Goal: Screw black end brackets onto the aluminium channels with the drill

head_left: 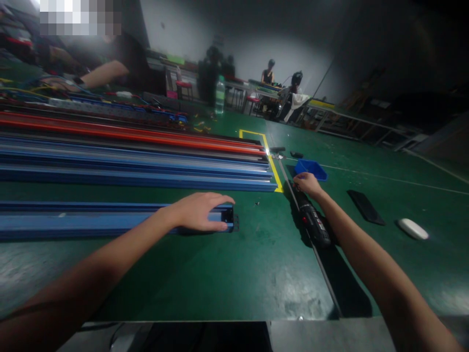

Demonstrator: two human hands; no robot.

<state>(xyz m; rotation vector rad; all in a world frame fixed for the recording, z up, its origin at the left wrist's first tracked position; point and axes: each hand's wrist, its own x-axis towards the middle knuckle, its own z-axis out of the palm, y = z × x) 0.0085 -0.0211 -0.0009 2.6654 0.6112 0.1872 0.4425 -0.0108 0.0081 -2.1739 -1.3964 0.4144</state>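
My left hand rests over the right end of a blue metal profile, thumb and fingers spread on either side of it. A black end piece sits at that end of the profile. My right hand is at the near edge of a blue tray, by the front end of a black power tool. Its fingers are pinched together, and what they hold is too small to make out. The tool lies on the green table below that hand.
Several blue profiles and red ones lie at the back left, ending near yellow tape. A dark phone-like slab and a white oval object lie right. A bottle stands behind; a person's arm is back left.
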